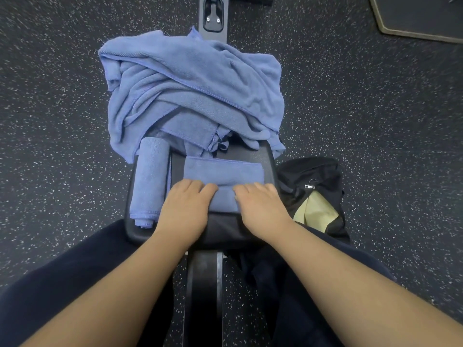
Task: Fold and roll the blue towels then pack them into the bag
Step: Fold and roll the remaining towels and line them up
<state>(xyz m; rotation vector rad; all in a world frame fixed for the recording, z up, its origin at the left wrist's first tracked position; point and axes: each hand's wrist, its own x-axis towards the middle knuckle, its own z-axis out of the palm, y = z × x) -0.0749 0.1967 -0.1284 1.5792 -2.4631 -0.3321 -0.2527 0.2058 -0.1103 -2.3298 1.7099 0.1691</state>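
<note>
A folded blue towel (223,172) lies flat across the black bench pad (268,156). Its near end is curled into a roll under both hands. My left hand (186,206) presses on the roll's left side and my right hand (260,209) on its right side, fingers curled over the cloth. A finished rolled blue towel (150,179) lies lengthwise on the pad's left edge. Behind them is a heap of loose blue towels (190,91). A black bag (313,194) stands open on the floor, right of the bench, showing a yellow-green lining.
The bench's black frame (213,18) runs away from me over speckled dark rubber floor (375,121). A dark mat corner (421,18) lies at the top right. My dark-clad legs straddle the bench at the bottom.
</note>
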